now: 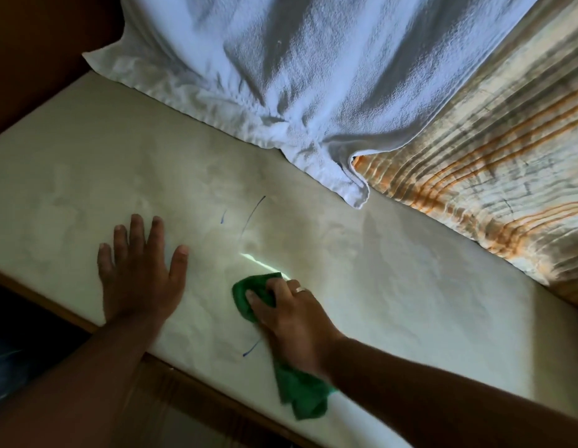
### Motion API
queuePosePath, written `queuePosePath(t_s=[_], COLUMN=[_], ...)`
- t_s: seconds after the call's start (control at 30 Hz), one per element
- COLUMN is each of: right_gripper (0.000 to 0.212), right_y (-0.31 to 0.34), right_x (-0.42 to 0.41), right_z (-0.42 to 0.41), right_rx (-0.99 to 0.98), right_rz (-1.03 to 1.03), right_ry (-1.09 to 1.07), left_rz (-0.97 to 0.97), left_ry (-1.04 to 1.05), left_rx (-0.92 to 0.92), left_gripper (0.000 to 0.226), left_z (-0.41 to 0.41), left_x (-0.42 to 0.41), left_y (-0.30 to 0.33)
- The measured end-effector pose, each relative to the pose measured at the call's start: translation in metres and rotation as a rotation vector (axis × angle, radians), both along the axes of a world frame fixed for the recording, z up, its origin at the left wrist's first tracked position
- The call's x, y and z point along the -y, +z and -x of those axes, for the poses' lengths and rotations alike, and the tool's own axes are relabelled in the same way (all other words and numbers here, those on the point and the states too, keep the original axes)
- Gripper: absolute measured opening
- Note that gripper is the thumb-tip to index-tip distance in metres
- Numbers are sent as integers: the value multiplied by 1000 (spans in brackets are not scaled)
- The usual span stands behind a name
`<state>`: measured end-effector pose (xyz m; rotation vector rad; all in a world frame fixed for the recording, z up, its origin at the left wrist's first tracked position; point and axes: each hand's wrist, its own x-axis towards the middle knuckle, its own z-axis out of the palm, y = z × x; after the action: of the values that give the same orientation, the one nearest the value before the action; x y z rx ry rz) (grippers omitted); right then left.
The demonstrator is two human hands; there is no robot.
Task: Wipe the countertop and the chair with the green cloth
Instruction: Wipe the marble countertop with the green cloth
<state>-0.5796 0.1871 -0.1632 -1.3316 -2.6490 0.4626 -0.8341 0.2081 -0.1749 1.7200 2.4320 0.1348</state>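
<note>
A pale, off-white countertop (394,286) runs diagonally across the view, with thin blue pen marks (253,215) on it. My right hand (290,312), wearing a ring, is shut on a bunched green cloth (252,294) and presses it onto the surface. The cloth's loose end trails back under my wrist toward the front edge. My left hand (140,270) lies flat on the countertop to the left, fingers spread, holding nothing. No chair is in view.
A white towel (281,76) hangs over the countertop's far edge. Beside it on the right hangs an orange-and-grey striped cloth (491,176). A wooden trim (197,388) borders the near edge, with dark space below at the left.
</note>
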Motion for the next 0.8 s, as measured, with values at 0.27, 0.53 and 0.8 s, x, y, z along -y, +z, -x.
queuePosePath(t_s=[0.27,0.53,0.8], right_gripper=[41,32,40], right_y=[13,9,18], right_x=[-191,-74,-199], right_z=[15,23,47], right_rx=[177,94,134], right_rz=[-186,-14,-149], right_ry=[-278,200,-204], left_rz=[-2,30,11], left_ry=[8,8,16], left_rx=[-14,-30,-1], left_gripper=[77,77,73], left_z=[2,2,3], left_x=[-1,-2,-3], left_y=[-4,-1,-6])
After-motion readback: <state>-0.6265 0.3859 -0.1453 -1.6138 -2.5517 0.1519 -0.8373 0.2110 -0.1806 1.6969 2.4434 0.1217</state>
